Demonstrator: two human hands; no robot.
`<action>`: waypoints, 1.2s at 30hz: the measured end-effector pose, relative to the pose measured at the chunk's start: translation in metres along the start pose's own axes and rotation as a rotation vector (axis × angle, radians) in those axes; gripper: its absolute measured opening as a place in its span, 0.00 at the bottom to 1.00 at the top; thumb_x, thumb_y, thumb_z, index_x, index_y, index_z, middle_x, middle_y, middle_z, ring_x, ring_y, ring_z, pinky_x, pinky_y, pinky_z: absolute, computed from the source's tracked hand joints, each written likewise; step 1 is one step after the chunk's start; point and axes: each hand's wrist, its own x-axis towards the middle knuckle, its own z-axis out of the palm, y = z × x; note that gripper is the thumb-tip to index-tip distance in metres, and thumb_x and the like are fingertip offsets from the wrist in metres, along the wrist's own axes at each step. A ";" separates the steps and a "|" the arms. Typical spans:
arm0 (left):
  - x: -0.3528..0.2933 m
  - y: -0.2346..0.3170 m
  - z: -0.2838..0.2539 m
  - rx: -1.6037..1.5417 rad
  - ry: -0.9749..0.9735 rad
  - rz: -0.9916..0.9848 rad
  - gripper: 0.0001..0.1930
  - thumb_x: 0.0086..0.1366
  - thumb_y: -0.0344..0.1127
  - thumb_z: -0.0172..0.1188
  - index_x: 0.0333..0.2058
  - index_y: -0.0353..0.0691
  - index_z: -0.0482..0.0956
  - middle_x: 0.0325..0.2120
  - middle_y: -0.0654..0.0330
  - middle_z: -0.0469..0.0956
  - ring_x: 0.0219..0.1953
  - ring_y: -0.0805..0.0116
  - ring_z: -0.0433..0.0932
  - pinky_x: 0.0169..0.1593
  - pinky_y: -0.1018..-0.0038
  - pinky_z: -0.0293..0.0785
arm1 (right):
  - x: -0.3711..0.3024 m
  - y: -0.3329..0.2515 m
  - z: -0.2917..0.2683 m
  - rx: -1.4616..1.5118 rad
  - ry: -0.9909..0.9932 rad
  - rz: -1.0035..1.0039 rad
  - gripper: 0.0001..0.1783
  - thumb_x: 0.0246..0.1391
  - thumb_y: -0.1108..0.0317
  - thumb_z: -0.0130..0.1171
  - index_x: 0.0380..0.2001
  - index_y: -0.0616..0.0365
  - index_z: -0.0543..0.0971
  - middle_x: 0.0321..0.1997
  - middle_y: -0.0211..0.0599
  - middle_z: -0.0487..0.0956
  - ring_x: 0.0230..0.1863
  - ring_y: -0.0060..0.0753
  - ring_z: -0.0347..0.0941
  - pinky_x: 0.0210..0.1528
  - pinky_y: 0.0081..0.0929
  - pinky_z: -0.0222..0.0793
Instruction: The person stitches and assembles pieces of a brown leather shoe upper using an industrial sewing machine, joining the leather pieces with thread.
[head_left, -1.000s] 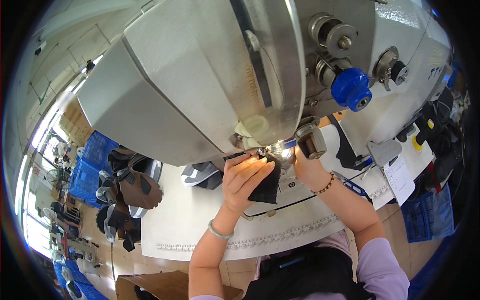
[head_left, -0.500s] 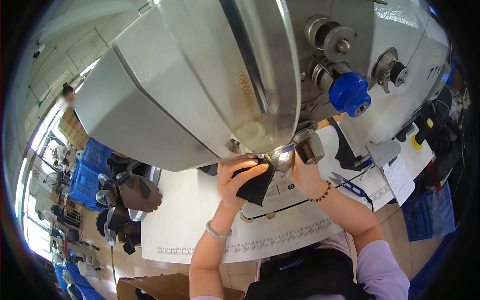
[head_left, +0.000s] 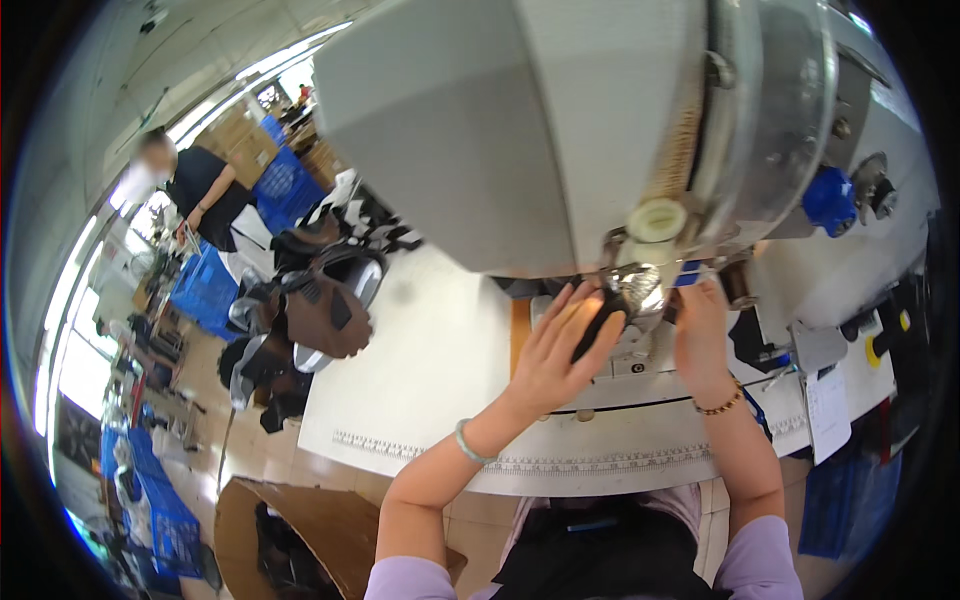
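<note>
A grey sewing machine head (head_left: 450,140) fills the upper middle, with a shiny metal foot area (head_left: 640,288) at its lower end. My left hand (head_left: 565,350) grips a black piece of material (head_left: 598,335) just left of that metal part. Its fingers lie over the piece and the thumb is on the near side; most of the piece is hidden. To the right of the metal part is my right hand (head_left: 702,335), fingers raised close together beside a small blue part (head_left: 688,273). What lies in those fingers is hidden.
Brown and black shoe parts (head_left: 325,315) are stacked left of the white table (head_left: 420,400), which carries a printed ruler along its front edge. An open cardboard box (head_left: 235,530) stands below. At right lies a paper sheet (head_left: 828,410). Another person (head_left: 210,190) stands far left.
The view has shifted, so the machine and my hands appear further right. My left hand has turned, its fingers now flatter over the black piece, which shows less. More of the other person is visible.
</note>
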 end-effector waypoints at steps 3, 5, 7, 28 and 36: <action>-0.001 -0.005 0.001 0.026 0.006 -0.004 0.17 0.50 0.24 0.57 0.42 0.40 0.75 0.42 0.51 0.70 0.48 0.51 0.72 0.51 0.60 0.72 | 0.000 0.008 -0.015 -0.185 0.010 -0.125 0.07 0.57 0.69 0.50 0.34 0.62 0.72 0.32 0.28 0.73 0.36 0.18 0.68 0.41 0.20 0.63; -0.001 -0.006 0.003 0.001 0.017 -0.030 0.17 0.50 0.23 0.57 0.42 0.40 0.76 0.42 0.51 0.71 0.47 0.51 0.73 0.50 0.60 0.72 | -0.002 0.010 -0.023 -0.356 0.111 -0.315 0.07 0.55 0.71 0.52 0.35 0.64 0.72 0.33 0.30 0.74 0.37 0.20 0.69 0.41 0.21 0.64; 0.002 -0.006 0.003 -0.008 0.044 -0.041 0.18 0.48 0.21 0.58 0.41 0.41 0.77 0.40 0.52 0.72 0.46 0.51 0.74 0.49 0.60 0.73 | 0.003 0.013 -0.017 -0.709 0.104 -0.713 0.16 0.46 0.83 0.45 0.42 0.64 0.69 0.40 0.37 0.71 0.34 0.24 0.66 0.37 0.19 0.63; 0.000 -0.019 0.006 -0.087 0.083 -0.049 0.24 0.36 0.20 0.59 0.37 0.48 0.80 0.34 0.60 0.75 0.39 0.58 0.77 0.42 0.68 0.79 | 0.004 0.006 -0.003 -0.795 -0.109 -0.774 0.18 0.38 0.88 0.42 0.35 0.64 0.72 0.39 0.42 0.70 0.42 0.43 0.66 0.43 0.29 0.64; 0.002 -0.029 0.006 -0.124 0.120 -0.032 0.22 0.38 0.20 0.59 0.36 0.47 0.80 0.32 0.61 0.75 0.34 0.59 0.78 0.34 0.73 0.78 | 0.004 0.011 -0.003 -0.794 -0.084 -0.774 0.16 0.36 0.88 0.42 0.32 0.67 0.71 0.36 0.43 0.68 0.39 0.44 0.64 0.41 0.28 0.63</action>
